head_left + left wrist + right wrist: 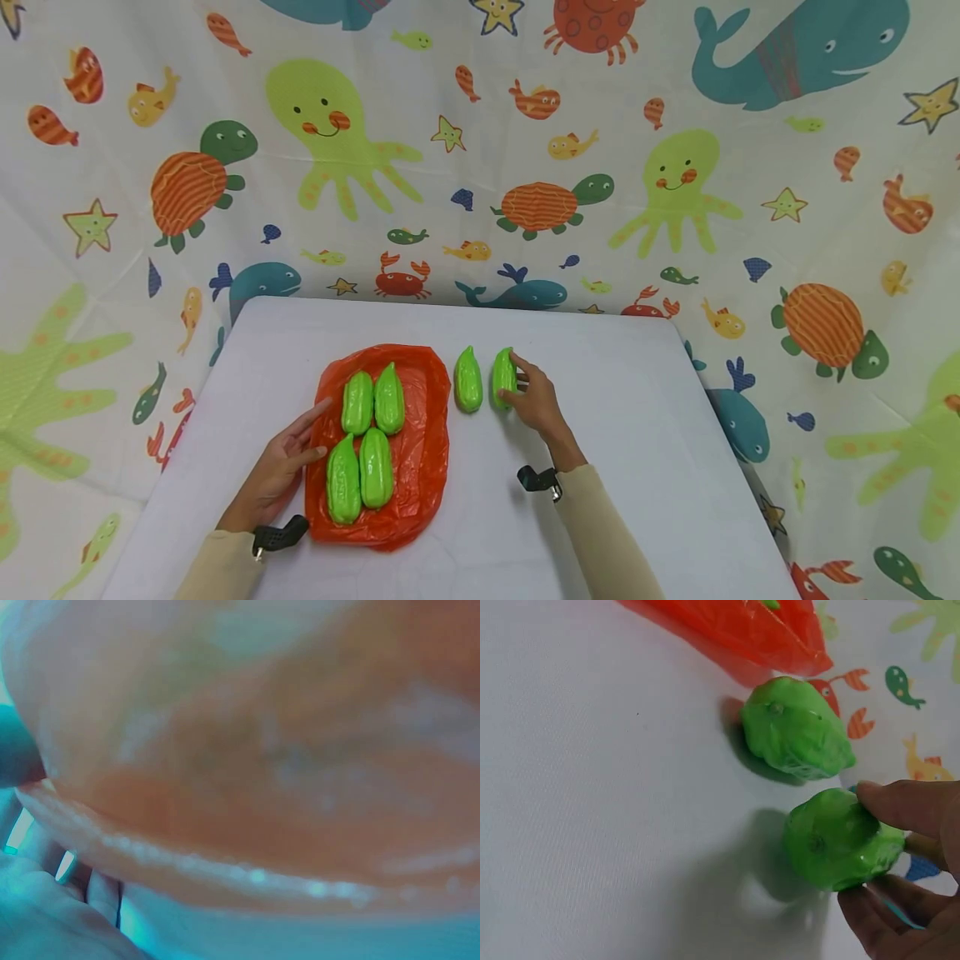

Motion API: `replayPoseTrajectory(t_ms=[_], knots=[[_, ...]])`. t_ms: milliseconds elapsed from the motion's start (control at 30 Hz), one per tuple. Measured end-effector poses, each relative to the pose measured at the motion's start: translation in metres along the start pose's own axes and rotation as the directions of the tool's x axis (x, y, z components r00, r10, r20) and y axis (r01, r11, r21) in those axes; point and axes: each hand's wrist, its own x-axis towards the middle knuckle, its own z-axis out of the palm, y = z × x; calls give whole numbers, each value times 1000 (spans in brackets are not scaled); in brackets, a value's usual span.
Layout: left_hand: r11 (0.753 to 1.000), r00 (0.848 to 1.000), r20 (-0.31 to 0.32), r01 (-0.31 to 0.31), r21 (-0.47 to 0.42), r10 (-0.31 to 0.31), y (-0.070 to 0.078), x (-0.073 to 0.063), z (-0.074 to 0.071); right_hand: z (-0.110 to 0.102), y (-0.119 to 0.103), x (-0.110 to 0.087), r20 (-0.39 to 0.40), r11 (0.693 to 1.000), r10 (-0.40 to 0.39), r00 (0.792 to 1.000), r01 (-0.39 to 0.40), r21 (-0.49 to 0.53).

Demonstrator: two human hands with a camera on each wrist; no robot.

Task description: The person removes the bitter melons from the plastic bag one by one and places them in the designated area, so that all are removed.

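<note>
My right hand [536, 400] grips a green gourd [504, 379] between thumb and fingers, at or just above the white table. In the right wrist view that gourd [832, 844] shows end-on, with the thumb on its upper side and fingers below. Just left of it lies a second green gourd [468, 381], untouched. A red plastic bag [427, 467] lies spread with its rim raised, and several green gourds [377, 468] rest in it in two rows. At the bag's left rim, my left hand [273, 471] pinches the edge. The left wrist view is blurred, filled mostly by the bag [262, 802].
Beneath everything is a white table [615, 400], its far edge against a hanging sheet [480, 150] printed with sea animals. A black strap-on device [281, 533] sits on the left wrist, and another such device [538, 479] on the right.
</note>
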Motion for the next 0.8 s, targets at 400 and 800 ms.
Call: replayPoseTrajectory(t_ms=[400,800], knots=[[999,999,9,-34,-9,34,-3,0,-1,2,2,5,11,999,44,999,-44,9],[999,999,13,-32,-19,32,0,0,0,-2,-12,-9,-98,1000,26,995,-27,-3]])
